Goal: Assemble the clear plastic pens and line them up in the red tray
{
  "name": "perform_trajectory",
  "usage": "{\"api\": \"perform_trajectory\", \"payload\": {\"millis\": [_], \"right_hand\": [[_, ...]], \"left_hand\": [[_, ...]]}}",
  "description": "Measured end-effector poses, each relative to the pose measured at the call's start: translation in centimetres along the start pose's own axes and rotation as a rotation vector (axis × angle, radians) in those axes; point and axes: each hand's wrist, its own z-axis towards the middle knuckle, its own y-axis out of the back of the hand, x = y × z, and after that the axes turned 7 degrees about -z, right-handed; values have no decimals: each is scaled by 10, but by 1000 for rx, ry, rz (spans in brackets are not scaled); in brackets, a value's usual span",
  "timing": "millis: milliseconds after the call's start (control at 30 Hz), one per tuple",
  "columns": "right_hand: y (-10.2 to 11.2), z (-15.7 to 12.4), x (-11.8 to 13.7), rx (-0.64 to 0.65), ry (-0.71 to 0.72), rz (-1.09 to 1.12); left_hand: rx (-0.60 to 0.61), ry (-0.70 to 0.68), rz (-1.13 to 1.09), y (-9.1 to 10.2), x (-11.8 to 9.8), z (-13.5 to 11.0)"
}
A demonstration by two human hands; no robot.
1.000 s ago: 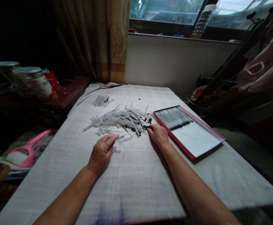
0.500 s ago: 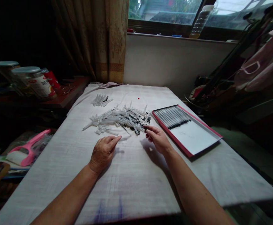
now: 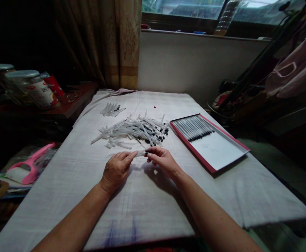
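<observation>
We see left hand [image 3: 117, 170] pinching a clear tube [image 3: 139, 153], right hand [image 3: 164, 161] pinching a black cap [image 3: 146, 153] right by its end, mid-frame; the row [image 3: 193, 127] in the box [image 3: 218, 154], frame right, looks done, the loose pile [image 3: 131, 129], centre, seemingly left.

A table [image 3: 63, 168] carries a white cloth [image 3: 142, 203], and on this cloth lies a big pile of clear tubes [image 3: 131, 129]. Small black pieces [image 3: 166, 131] are at the right end of the pile. A shallow red-sided box [image 3: 195, 150] rests to its right. Behind the pile, toward the left, is a smaller tube group [image 3: 110, 109]; also behind it, one tiny red piece [image 3: 155, 107].
</observation>
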Motion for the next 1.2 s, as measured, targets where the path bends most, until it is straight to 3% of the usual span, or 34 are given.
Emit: {"api": "perform_trajectory", "payload": {"millis": [267, 433, 600, 767, 867, 1067, 1200], "right_hand": [[-3, 1, -12, 22, 186, -186], [1, 1, -20, -45, 471, -555], [4, 0, -18, -51, 625, -875], [5, 0, -16, -32, 563, -1074], [5, -1, -15, -20, 527, -1018], [7, -3, -15, -32, 591, -942], [7, -1, -14, -15, 514, -982]], "left_hand": [[30, 22, -23, 0, 0, -1], [40, 10, -21, 1, 1, -1], [15, -11, -22, 1, 1, -1], [-8, -41, -40, 0, 0, -1], [-10, -39, -49, 0, 0, -1], [26, -18, -72, -2, 1, -1], [24, -27, -84, -4, 2, -2]]}}
